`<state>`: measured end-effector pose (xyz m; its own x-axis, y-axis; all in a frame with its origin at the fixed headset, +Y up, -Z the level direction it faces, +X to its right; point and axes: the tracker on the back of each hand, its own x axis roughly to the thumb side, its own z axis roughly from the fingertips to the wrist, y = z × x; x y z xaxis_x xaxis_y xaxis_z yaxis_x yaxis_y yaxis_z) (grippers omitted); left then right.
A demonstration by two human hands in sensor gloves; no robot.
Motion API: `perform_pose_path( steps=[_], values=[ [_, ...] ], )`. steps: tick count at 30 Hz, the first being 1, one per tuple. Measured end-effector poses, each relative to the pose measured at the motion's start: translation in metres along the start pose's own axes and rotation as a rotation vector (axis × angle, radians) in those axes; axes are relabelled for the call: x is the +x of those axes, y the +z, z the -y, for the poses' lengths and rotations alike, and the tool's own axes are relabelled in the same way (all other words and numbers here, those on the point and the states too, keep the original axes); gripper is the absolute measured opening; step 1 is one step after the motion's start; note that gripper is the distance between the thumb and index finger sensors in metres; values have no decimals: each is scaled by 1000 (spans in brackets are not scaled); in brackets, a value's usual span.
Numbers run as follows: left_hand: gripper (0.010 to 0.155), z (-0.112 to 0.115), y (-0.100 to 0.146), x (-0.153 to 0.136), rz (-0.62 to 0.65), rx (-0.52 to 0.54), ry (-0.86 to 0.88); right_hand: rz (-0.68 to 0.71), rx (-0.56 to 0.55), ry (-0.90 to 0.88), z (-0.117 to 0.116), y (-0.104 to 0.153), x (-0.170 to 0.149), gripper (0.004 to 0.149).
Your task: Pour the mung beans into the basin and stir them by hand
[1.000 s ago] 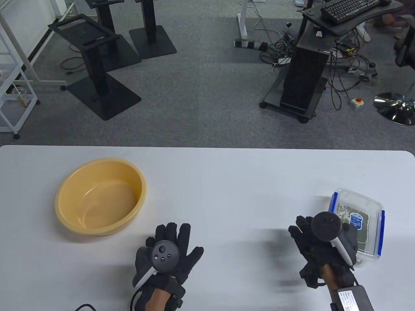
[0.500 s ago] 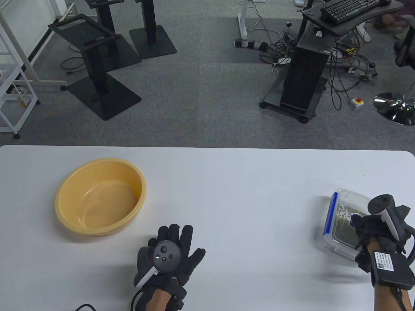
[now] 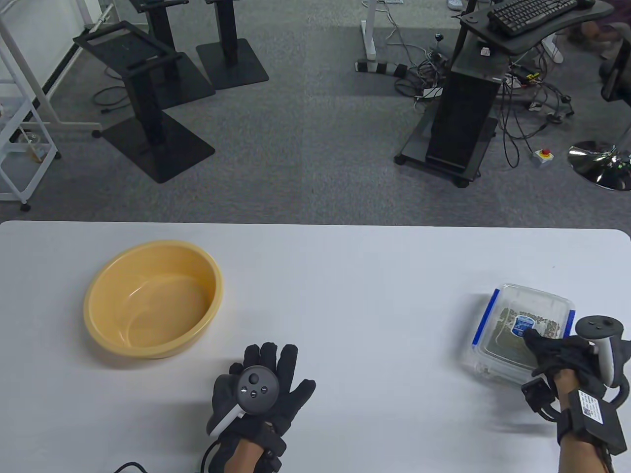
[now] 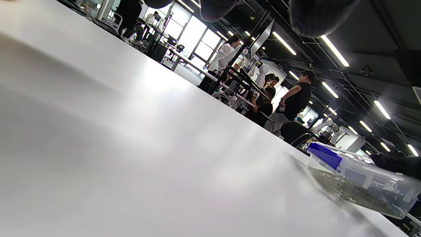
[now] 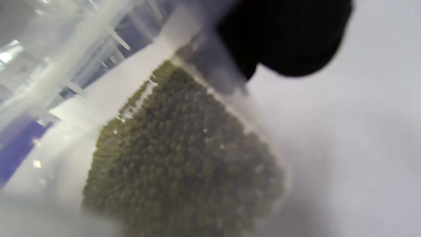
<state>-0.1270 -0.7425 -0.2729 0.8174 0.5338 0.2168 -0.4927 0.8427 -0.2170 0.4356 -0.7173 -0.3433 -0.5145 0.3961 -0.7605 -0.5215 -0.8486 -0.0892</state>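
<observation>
An empty yellow basin [image 3: 153,298] stands on the left of the white table [image 3: 345,276]. At the right is a clear lidded box [image 3: 512,320] with blue clips and mung beans [image 5: 184,158] inside. My right hand [image 3: 547,350] grips the box at its near right side, fingers curled over the lid and a gloved fingertip [image 5: 289,36] against the wall. The box [image 4: 358,184] also shows low at the right of the left wrist view. Whether it is lifted off the table I cannot tell. My left hand [image 3: 263,389] lies flat on the table, fingers spread, right of the basin.
Beyond the table's far edge [image 3: 315,222] there is grey carpet with black stands [image 3: 153,123] and a computer cart [image 3: 463,118] with cables. People stand at desks in the background of the left wrist view.
My right hand swung from the box's near left side round to its right side and took hold of it. The box turned and shifted slightly left. The left hand barely moved.
</observation>
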Motion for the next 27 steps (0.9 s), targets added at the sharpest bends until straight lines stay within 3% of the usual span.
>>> perform_pose_path(
  steps=[3,7,9,13,17,19,21,23,25,27],
  values=[
    [81,1,0,1,4,0,1,109,51,-105,-17,29,21,86],
    [81,1,1,1,-18,6,-12,232,150,-164,-46,66,45,85],
    [81,0,2,0,-32,11,-17,342,235,-170,-64,97,59,84],
    [80,0,4,-7,-55,28,89,481,337,-206,-94,143,69,85],
    [82,11,2,-11,-33,-70,408,533,492,-296,-129,170,72,86],
    [87,22,2,-6,-8,-118,673,584,613,-280,-142,182,74,87],
    [91,41,0,5,19,-189,1060,610,683,-296,-153,196,75,87],
    [95,53,1,13,1,-237,1303,638,619,-258,-157,208,77,87],
    [89,53,1,11,-55,-62,1266,685,472,-236,-154,212,76,88],
    [79,50,4,13,-79,9,1195,682,470,-228,-151,220,77,90]
  ],
)
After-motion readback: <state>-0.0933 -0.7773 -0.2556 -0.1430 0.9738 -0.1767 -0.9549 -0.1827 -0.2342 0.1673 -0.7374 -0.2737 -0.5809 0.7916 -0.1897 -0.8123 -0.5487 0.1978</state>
